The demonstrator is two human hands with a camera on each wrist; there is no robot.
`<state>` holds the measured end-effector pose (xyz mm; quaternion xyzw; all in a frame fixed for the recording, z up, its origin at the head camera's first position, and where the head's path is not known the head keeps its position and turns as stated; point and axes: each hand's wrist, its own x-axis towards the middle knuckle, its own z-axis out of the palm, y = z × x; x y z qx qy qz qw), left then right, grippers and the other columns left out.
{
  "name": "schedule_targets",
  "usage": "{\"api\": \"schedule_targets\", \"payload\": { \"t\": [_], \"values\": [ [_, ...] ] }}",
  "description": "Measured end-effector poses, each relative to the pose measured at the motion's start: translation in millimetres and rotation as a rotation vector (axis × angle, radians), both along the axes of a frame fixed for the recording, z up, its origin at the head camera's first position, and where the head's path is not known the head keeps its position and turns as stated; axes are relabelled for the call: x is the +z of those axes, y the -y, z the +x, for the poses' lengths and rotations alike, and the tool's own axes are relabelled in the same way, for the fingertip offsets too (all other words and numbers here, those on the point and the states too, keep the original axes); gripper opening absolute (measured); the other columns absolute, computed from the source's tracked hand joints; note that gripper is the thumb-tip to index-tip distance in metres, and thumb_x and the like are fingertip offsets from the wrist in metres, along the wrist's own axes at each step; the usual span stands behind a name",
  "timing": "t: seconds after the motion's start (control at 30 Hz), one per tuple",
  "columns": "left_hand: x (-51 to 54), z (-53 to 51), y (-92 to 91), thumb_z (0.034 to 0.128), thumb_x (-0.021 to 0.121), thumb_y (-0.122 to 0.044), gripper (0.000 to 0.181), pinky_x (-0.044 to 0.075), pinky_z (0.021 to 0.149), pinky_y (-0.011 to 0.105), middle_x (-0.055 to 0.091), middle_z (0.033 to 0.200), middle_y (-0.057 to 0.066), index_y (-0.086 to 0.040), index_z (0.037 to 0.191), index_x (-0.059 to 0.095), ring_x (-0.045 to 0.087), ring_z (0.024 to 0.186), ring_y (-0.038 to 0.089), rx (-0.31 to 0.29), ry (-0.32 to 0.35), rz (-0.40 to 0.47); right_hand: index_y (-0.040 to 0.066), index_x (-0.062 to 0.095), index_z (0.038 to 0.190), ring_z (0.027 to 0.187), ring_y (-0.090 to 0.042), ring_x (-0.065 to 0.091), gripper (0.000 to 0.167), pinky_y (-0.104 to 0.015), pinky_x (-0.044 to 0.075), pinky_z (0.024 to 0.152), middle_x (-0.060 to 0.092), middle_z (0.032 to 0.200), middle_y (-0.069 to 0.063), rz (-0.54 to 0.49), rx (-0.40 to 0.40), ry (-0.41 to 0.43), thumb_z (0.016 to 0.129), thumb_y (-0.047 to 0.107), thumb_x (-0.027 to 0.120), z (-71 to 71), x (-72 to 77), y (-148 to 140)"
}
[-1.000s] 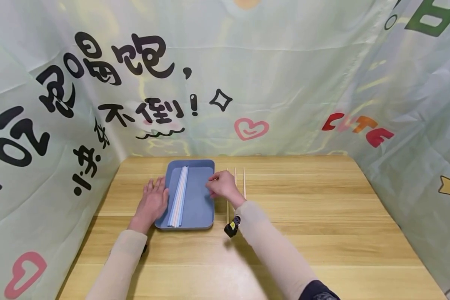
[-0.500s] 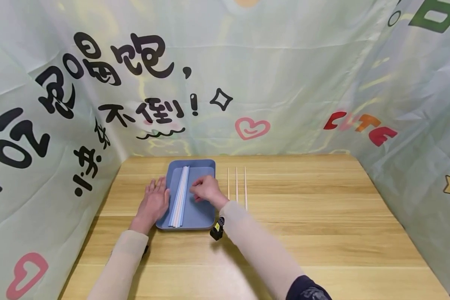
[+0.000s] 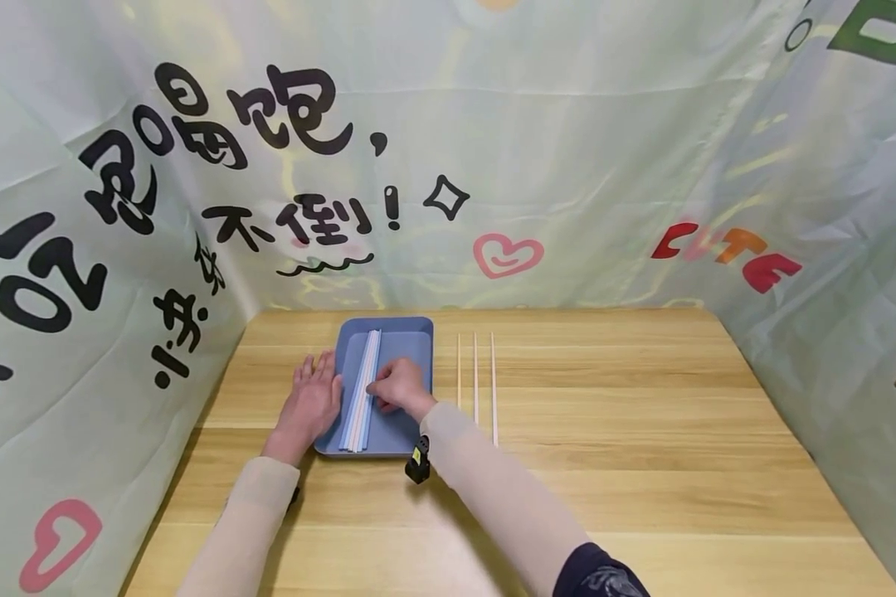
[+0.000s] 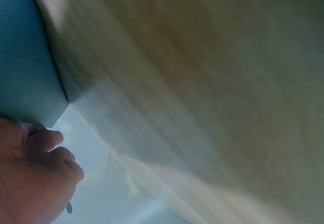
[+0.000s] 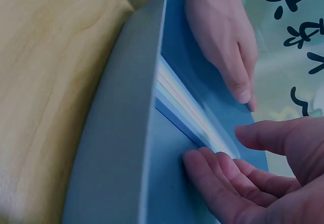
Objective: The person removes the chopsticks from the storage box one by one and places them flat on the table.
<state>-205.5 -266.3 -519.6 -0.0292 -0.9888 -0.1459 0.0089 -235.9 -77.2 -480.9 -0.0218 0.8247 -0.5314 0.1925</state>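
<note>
A blue tray (image 3: 394, 433) holds a bundle of long thin pastel sticks (image 3: 357, 406), pale blue, white and pink, slanting along its left half. My left hand (image 3: 314, 404) lies with straight fingers against the tray's left rim. Over the tray, my right hand (image 3: 403, 386) reaches the right edge of the bundle at about mid-length. In the right wrist view, the thumb and the bent fingers (image 5: 202, 176) of that hand stand apart on either side of the bundle's far part. Fingertips are at the sticks' edge; whether they touch is hard to tell.
Right of the tray, three separate thin sticks, a yellowish one (image 3: 459, 365) and two pale pinkish ones (image 3: 476, 373), lie roughly parallel on the wooden table (image 3: 642, 398). A printed cloth (image 3: 582, 166) encloses the table's back and sides.
My right hand has moved left from the tray's right rim to the bundle, uncovering more of the three loose sticks. My left hand has stayed at the left rim.
</note>
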Motion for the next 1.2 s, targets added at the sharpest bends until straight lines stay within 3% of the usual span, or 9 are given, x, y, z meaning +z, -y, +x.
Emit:
{"api": "schedule_targets", "payload": {
  "t": [0.2, 0.4, 0.8, 1.2],
  "values": [
    [-1.2, 0.0, -0.6, 0.1152, 0.029, -0.028, 0.062, 0.01, 0.131, 0.065, 0.021, 0.172, 0.027, 0.005, 0.166, 0.016, 0.014, 0.16, 0.053, 0.005, 0.01, 0.001, 0.0, 0.067, 0.087, 0.072, -0.034, 0.079, 0.015, -0.04, 0.066, 0.062, 0.077, 0.081, -0.023, -0.01, -0.017, 0.039, 0.09, 0.004, 0.081, 2.2, -3.8, 3.3],
    [-1.6, 0.3, -1.2, 0.1153, 0.028, -0.029, 0.062, 0.01, 0.131, 0.065, 0.021, 0.172, 0.026, 0.004, 0.166, 0.016, 0.013, 0.16, 0.052, 0.01, 0.013, 0.001, -0.001, 0.066, 0.094, 0.076, -0.038, 0.079, 0.017, -0.041, 0.066, 0.064, 0.077, 0.084, -0.026, -0.03, -0.035, 0.07, 0.091, 0.005, 0.082, 4.0, -6.5, 4.4],
    [-1.2, 0.8, -1.9, 0.115, 0.03, -0.026, 0.06, 0.013, 0.131, 0.065, 0.024, 0.171, 0.028, 0.006, 0.165, 0.019, 0.016, 0.159, 0.053, -0.002, -0.008, 0.005, 0.006, 0.058, 0.083, 0.06, -0.033, 0.076, 0.027, -0.041, 0.065, 0.055, 0.075, 0.073, -0.024, -0.059, -0.083, 0.055, 0.086, -0.003, 0.084, 1.3, -13.8, 4.9],
    [0.4, 2.0, -0.1, 0.1155, 0.028, -0.027, 0.061, 0.012, 0.131, 0.065, 0.023, 0.171, 0.029, 0.006, 0.166, 0.017, 0.015, 0.159, 0.054, -0.008, -0.004, 0.022, 0.004, 0.06, 0.085, 0.062, -0.034, 0.077, 0.022, -0.04, 0.065, 0.056, 0.075, 0.075, -0.025, -0.066, -0.083, 0.056, 0.087, -0.006, 0.08, 1.9, -13.7, 3.0]
  ]
}}
